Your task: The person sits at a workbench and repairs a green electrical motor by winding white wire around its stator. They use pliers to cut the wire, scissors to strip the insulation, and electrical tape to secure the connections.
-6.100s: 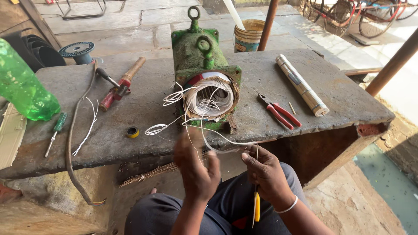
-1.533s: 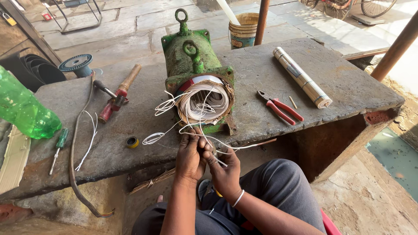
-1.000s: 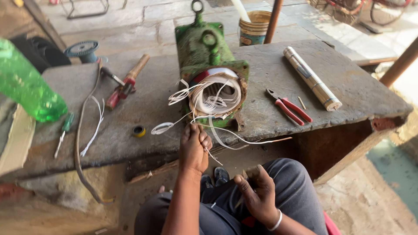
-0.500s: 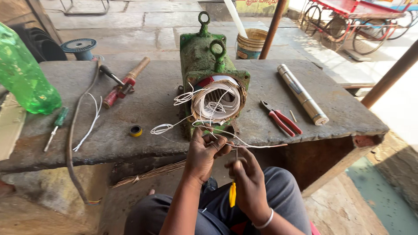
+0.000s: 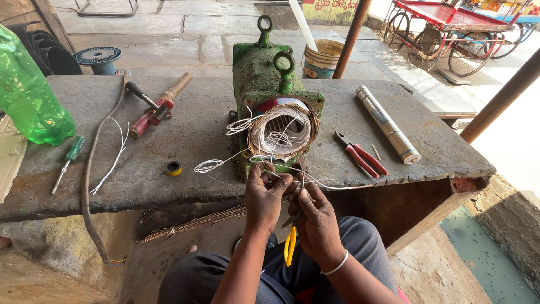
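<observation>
— Green cast metal, that motor housing on the stone tabletop; where are the hands against it?

— Head view, the only one. Both forearms come up from the lap and meet just below the housing's open end, at the tabletop's near edge. The left hand is bent at the wrist, fingers curled, its grip pinched tight on thin white wires that trail out of the coil winding.

— And the right?

— The right hand sits touching the left, knuckles up, a pale bangle on the wrist. Its grip is closed around a yellow-handled cutter; the yellow handles hang down between the two wrists.

— Can you see the blades?

— Hardly. The cutter's tip is buried between the fingers, so I cannot tell whether it is touching a wire. The fingertips of both hands overlap and hide just where the strands are held.

— Anything else nearby?

— Red-handled pliers lie right of the housing, beyond them a metal cylinder. To the left, a small tape roll, a green screwdriver, and a green plastic bottle cut off by the frame edge.
</observation>
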